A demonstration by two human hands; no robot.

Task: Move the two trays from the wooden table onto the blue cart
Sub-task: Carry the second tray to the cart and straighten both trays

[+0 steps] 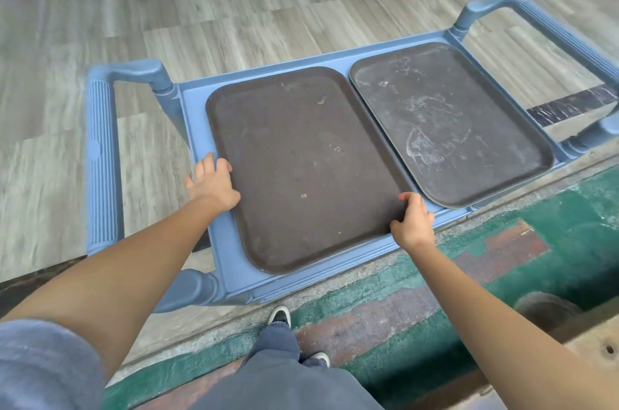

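Observation:
Two dark brown trays lie side by side on the top shelf of the blue cart [197, 115]. The left tray [301, 168] sits nearer me, and both my hands hold it. My left hand [214, 183] grips its left edge, with the fingers curled over the rim. My right hand [413, 222] grips its near right corner. The right tray [449, 121] is scuffed with pale marks, lies flat, and nobody touches it. The two trays touch or slightly overlap along their shared edge.
The cart has ribbed handles at the left [100, 158] and the right [562, 31] ends. A green and red rug [469, 275] lies under my feet. The corner of a wooden table [593, 349] shows at bottom right. Wood-look floor stretches beyond the cart.

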